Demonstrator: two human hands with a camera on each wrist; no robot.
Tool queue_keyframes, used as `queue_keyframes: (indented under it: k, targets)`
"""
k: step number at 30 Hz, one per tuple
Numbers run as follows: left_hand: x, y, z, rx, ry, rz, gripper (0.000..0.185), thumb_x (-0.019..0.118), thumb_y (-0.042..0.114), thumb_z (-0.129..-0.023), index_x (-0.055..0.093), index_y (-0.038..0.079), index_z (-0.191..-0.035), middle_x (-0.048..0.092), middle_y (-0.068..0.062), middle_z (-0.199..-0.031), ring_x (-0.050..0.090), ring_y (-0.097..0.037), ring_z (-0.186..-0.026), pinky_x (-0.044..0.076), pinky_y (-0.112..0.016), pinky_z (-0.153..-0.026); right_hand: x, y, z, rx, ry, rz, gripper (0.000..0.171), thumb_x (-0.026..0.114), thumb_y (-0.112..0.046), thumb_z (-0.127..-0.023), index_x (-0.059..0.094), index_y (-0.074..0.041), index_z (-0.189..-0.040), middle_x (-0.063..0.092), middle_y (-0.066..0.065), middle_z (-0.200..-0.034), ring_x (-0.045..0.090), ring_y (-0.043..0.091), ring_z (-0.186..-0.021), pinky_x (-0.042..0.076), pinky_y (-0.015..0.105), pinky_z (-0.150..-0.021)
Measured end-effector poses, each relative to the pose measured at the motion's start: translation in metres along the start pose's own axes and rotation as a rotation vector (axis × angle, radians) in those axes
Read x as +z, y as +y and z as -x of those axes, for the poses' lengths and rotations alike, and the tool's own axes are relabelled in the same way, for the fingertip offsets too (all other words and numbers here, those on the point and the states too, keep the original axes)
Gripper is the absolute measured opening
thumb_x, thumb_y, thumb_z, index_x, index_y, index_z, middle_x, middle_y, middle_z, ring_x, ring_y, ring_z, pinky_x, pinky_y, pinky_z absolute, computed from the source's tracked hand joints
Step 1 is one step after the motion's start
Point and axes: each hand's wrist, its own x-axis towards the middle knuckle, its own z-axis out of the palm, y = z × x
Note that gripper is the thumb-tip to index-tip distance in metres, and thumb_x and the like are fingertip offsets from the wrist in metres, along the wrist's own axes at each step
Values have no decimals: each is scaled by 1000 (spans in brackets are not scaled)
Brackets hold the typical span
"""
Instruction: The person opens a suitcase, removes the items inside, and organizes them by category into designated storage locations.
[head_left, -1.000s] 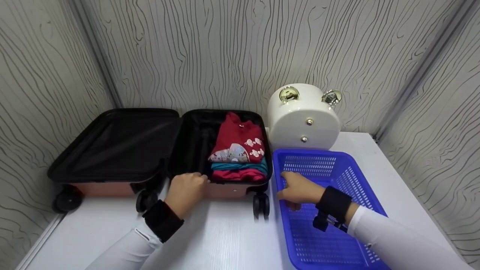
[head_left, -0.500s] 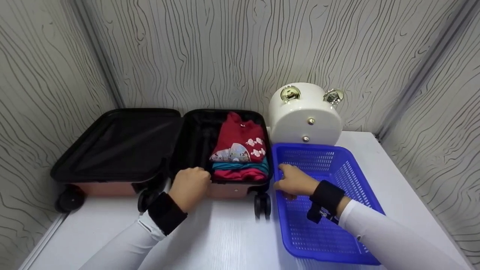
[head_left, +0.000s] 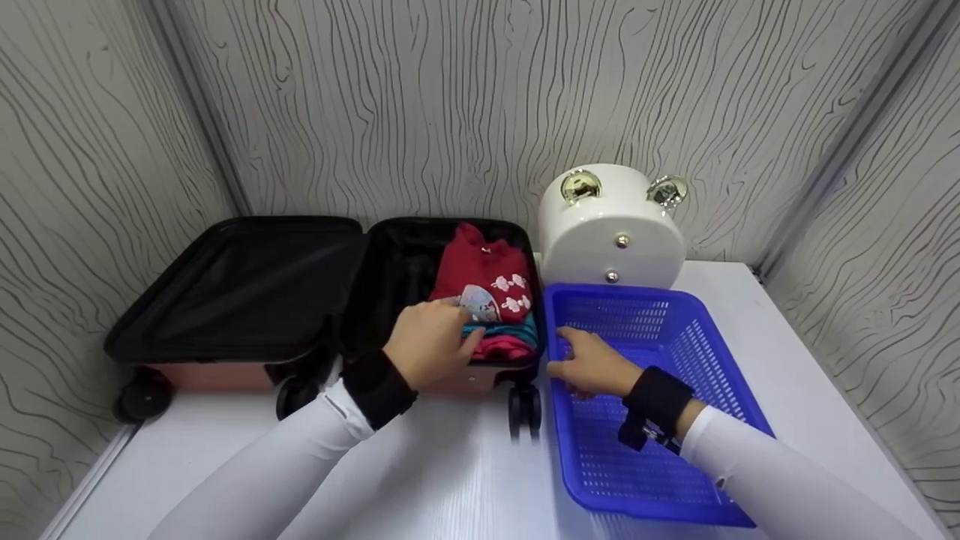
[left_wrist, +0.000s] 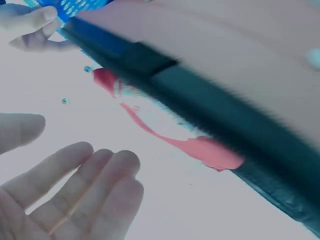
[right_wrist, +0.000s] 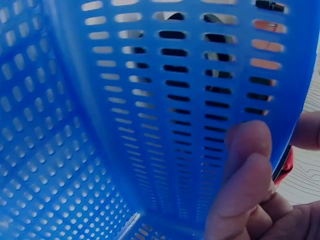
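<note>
Left fingers [left_wrist: 120, 200] extended; right fingers [right_wrist: 245, 190] grip basket rim [head_left: 564, 439]

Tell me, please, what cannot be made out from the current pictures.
- Head view: the left ends of the teal cloth and pink cloth, behind the left hand.
- Head view: part of the blue basket's near right side, under the right sleeve.
- Left wrist view: detail of the suitcase's rim, blurred.
- Right wrist view: most things behind the basket wall.
</note>
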Motion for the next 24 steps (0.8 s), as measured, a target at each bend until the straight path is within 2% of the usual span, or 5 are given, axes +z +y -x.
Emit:
queue_keyframes:
  k: [6, 10, 14, 19, 24]
  targets:
    - [-1, 12, -40, 31, -211, -76, 28, 80, 33, -96, 78, 5, -99, 75, -16, -102, 76, -37, -90, 65, -54, -77, -12, -1, 7, -100, 63, 86, 72, 73, -24, -104, 41, 10, -159, 59, -3, -60, 54, 8, -46, 48, 27, -47]
    - [3, 10, -66, 57, -319, -138, 34, 85, 38, -91, 78, 7, -101, 77, -16, -106, 76, -38, -97, 64, -56, -83, -20, -6, 10, -145, 141, 117, 68, 73, -25, -104, 47, 10, -155, 55, -5, -60, 54, 8, -49, 44, 27, -47]
    - [8, 0, -88, 21, -409, -172, 37, 90, 40, -85, 80, 8, -101, 80, -16, -111, 77, -38, -101, 64, -56, -87, -24, -11, 9, -173, 188, 136, 64, 74, -25, -103, 52, 10, -152, 55, -2, -64, 53, 10, -53, 43, 29, -49]
    - [13, -19, -99, -36, -525, -222, 42, 93, 36, -81, 83, 7, -110, 82, -16, -114, 78, -37, -104, 64, -55, -90, -25, -17, -1, -194, 220, 209, 59, 77, -26, -100, 60, 8, -145, 68, 6, -80, 59, 14, -67, 50, 33, -62]
    - [23, -38, -97, -85, -617, -270, 46, 94, 36, -79, 83, 8, -114, 82, -14, -115, 79, -35, -106, 65, -54, -88, -26, -29, -20, -229, 218, 320, 54, 80, -27, -97, 66, 5, -138, 69, 6, -78, 61, 17, -66, 53, 38, -65]
